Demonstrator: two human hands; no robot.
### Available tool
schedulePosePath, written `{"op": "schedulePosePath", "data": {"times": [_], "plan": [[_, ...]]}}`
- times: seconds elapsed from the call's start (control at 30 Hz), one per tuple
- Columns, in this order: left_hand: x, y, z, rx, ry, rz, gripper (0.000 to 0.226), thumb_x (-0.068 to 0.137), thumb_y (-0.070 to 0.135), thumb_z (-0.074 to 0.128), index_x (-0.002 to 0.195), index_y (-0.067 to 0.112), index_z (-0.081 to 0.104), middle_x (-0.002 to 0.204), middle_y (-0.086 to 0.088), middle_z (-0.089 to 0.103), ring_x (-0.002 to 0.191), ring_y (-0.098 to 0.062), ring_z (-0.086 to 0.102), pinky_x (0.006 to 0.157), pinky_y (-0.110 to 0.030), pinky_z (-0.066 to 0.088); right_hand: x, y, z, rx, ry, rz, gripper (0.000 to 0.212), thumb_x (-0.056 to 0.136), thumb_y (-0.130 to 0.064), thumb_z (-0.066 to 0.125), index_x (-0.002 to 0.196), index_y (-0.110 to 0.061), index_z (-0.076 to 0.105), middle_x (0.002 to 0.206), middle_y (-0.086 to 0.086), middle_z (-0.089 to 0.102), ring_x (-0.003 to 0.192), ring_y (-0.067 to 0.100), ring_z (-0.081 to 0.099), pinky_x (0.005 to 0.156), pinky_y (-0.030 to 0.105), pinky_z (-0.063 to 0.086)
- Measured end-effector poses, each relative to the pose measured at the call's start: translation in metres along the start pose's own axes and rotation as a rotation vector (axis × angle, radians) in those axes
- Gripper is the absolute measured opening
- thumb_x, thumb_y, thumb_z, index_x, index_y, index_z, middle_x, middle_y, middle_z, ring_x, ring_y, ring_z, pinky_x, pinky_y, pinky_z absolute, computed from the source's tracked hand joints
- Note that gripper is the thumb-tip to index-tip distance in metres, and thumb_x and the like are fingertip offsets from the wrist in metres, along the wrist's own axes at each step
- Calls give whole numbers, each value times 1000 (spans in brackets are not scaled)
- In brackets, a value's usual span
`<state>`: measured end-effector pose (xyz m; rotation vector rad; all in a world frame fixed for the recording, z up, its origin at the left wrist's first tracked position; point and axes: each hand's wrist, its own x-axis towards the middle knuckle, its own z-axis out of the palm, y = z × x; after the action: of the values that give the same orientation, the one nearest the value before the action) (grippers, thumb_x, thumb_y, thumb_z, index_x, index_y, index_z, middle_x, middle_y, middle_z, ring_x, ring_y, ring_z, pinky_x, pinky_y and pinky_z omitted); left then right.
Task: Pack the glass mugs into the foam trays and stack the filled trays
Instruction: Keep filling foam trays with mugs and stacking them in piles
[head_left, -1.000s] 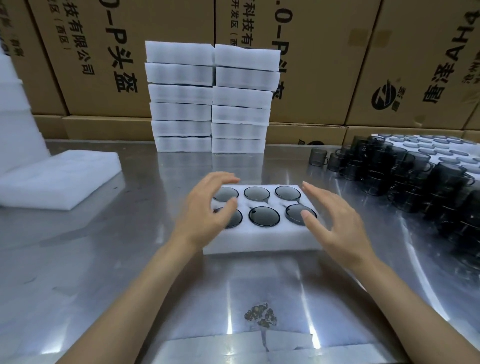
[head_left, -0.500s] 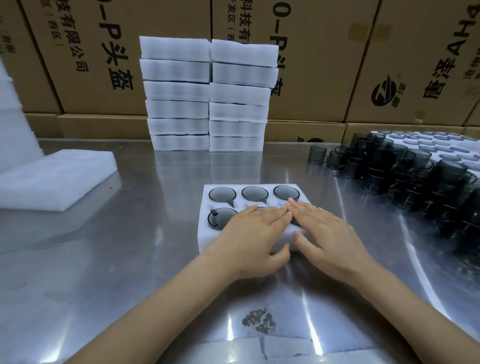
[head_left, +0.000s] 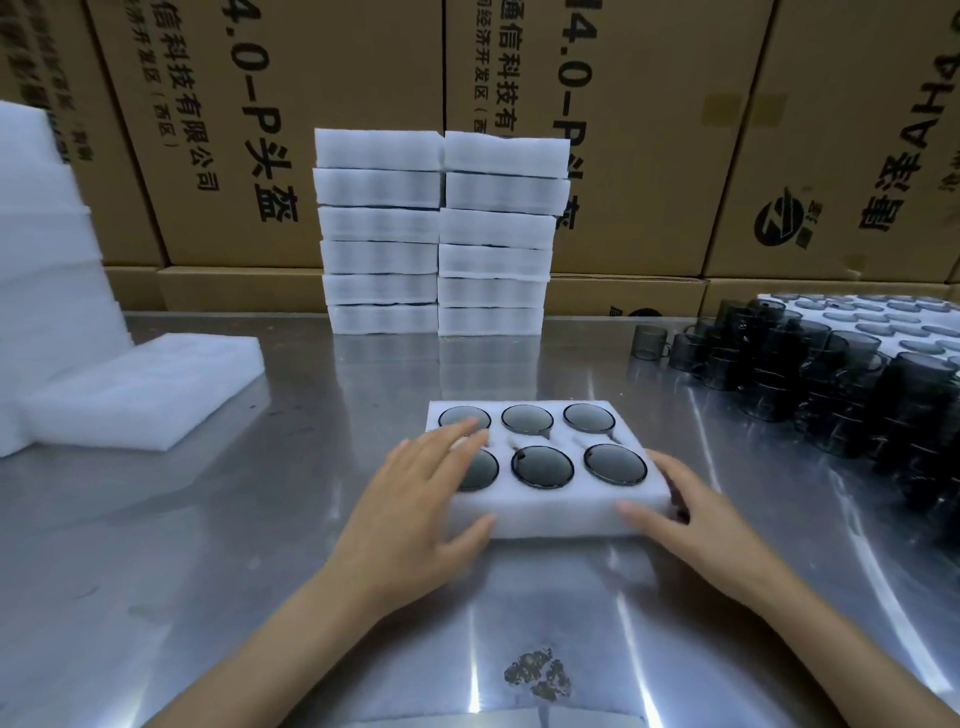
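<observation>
At the centre of the frame, a white rectangular foam tray (head_left: 545, 514) is lying on the shiny steel table (head_left: 260, 519), with six dark smoked-glass mugs (head_left: 542, 466) sitting in its round pockets, three in the far row and three in the near row. Left hand (head_left: 415, 504) is resting over the tray's left end, its straight fingers lying across the two leftmost mugs and its thumb pressing against the near wall. Right hand (head_left: 680, 512) is holding the tray's right end, thumb against the near wall and fingers curling round the right side.

Toward the upper middle, two stacks of filled white foam trays (head_left: 441, 234) are standing side by side, six high each, touching one another. At the left edge, more white foam sheets (head_left: 145, 389) are piling up. Along the right edge, loose dark glass mugs (head_left: 831, 374) are crowding the table. Brown printed cardboard cartons (head_left: 649, 130) are filling the background.
</observation>
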<state>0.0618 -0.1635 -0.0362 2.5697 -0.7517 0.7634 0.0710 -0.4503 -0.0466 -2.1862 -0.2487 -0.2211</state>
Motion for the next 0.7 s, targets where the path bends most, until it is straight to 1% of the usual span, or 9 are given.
{"op": "schedulePosePath", "data": {"times": [0.03,0.1,0.13,0.2,0.3,0.4,0.53,0.6,0.7], "plan": [[-5,-8,-2,-47,4,-58,71,82,52,56,144,26,34,149,17,25,135,-2,30,111,-27,26,-1,1,0,-4,-38,-11,61,74,-35,77,124,-46,45,114,-34,58,101,-12,56,78,6,42],[-13,-18,-3,-207,-45,-204,78,76,61,62,141,46,21,143,35,21,129,14,26,103,-10,25,1,4,0,-15,-38,-29,64,70,-26,81,118,-47,46,107,-39,58,97,-12,57,72,3,42],[-15,-22,-3,-313,-79,-275,78,73,62,65,135,55,19,136,42,26,124,17,31,99,-7,29,3,5,1,-4,-21,-28,64,69,-24,82,118,-46,47,106,-38,59,95,-9,58,71,4,43],[-12,-29,-1,-470,-134,-358,72,69,60,69,128,60,30,122,42,48,113,15,48,92,-12,40,9,4,3,5,-2,-25,64,68,-25,83,118,-45,49,106,-34,61,95,-6,60,72,8,45],[-1,-42,0,-555,-132,-398,60,73,44,76,122,56,44,108,36,61,100,12,58,79,-6,44,24,0,12,-35,6,-18,64,64,-37,83,117,-50,50,103,-32,64,93,-8,61,78,17,49],[12,-62,7,-587,-25,-515,50,73,34,80,113,50,53,99,26,67,87,7,63,71,-4,44,52,-6,23,-147,32,-26,58,63,-49,79,112,-57,50,101,-26,65,91,-5,59,79,22,47],[39,-89,28,-442,177,-636,44,71,32,81,108,33,58,99,11,50,84,0,54,67,0,36,101,-8,45,-222,81,98,51,65,-64,70,112,-47,58,89,-20,64,91,11,60,76,31,48],[56,-102,38,-419,255,-706,40,72,31,80,106,27,59,94,6,49,86,-6,51,67,-8,34,125,-9,62,-257,140,162,53,67,-69,65,111,-41,58,87,-18,63,96,17,60,71,31,43],[80,-123,53,-431,320,-813,45,74,30,78,113,19,58,100,-1,56,89,-14,53,73,-22,37,160,-8,83,-220,240,225,53,72,-63,65,116,-35,55,101,-10,67,105,21,60,71,30,40]]}}
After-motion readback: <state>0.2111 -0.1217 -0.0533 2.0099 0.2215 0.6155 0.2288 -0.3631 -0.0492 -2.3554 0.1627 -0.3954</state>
